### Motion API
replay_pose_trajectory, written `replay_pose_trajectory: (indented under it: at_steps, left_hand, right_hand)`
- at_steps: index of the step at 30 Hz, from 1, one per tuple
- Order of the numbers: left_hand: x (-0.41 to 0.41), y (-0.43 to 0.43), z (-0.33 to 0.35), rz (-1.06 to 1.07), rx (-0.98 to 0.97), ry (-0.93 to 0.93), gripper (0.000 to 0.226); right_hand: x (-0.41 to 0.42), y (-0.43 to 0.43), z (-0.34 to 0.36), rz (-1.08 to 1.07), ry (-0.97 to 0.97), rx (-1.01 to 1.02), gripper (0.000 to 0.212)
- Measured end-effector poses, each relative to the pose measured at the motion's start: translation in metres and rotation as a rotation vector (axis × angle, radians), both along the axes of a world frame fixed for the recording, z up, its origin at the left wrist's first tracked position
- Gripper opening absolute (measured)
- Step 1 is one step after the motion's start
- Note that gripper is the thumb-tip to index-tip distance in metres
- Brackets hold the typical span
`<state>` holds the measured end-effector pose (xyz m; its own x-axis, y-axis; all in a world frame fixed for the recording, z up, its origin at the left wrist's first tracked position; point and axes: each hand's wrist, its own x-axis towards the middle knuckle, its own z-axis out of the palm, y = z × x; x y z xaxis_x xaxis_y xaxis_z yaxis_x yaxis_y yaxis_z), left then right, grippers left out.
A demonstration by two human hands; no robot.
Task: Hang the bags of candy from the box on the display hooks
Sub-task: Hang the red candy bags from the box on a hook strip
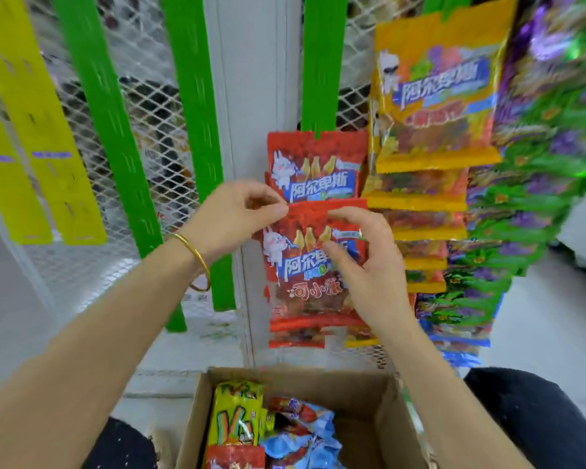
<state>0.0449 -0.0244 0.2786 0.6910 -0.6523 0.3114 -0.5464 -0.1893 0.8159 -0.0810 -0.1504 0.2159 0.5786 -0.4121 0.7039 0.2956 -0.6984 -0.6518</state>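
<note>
Left hand (pixel 232 214) pinches glossy red candy bag's (pixel 313 265) top corner; right hand (pixel 362 255) grips its crinkled front. Cardboard box (pixel 369 401) below.

One red candy bag (pixel 313 265) (white rabbit figure and blue label on the front) is upright against the green display strip (pixel 323 62). Its top edge overlaps the foot of an identical red bag (pixel 317 164) already hung above, while the left hand (pixel 230 214) pinches its upper left corner and the right hand (pixel 366 258) holds its right side. Below, the open cardboard box (pixel 379 401) contains a yellow-green bag (pixel 236 414) standing on end and blue bags (pixel 305 441) lying loose.
</note>
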Motion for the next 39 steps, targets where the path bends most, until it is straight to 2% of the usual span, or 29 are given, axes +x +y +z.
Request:
replay_pose_trajectory:
  at_steps: [3,6,9,13,16,21,26,33,39]
  left_hand:
    - [0.014,-0.023,0.051,0.099,-0.188,-0.173,0.020]
    - [0.025,-0.050,0.086,0.134,-0.259,-0.234,0.027]
    - [0.032,-0.068,0.105,0.159,-0.257,-0.239,0.021]
    - [0.034,-0.073,0.116,0.186,-0.149,-0.353,0.028]
    - [0.031,-0.072,0.122,0.162,-0.113,-0.313,0.039]
    - [0.030,-0.070,0.131,0.132,0.039,-0.231,0.035]
    - [0.028,-0.072,0.138,0.142,0.167,-0.190,0.050]
    - [0.026,-0.072,0.136,0.144,0.138,-0.127,0.040]
    - [0.029,-0.063,0.124,0.111,0.102,-0.178,0.033]
  right_hand:
    - [0.008,-0.016,0.045,-0.081,-0.060,-0.094,0.030]
    - [0.022,-0.026,0.081,-0.142,-0.063,-0.144,0.028]
    - [0.040,-0.029,0.102,-0.184,-0.069,-0.165,0.032]
    - [0.059,-0.031,0.115,-0.245,-0.119,-0.174,0.034]
    - [0.066,-0.033,0.119,-0.257,-0.110,-0.184,0.038]
    - [0.070,-0.035,0.122,-0.304,-0.106,-0.244,0.041]
    - [0.074,-0.036,0.125,-0.340,-0.119,-0.293,0.042]
    - [0.071,-0.032,0.112,-0.325,-0.072,-0.280,0.039]
    - [0.066,-0.027,0.101,-0.299,-0.006,-0.234,0.042]
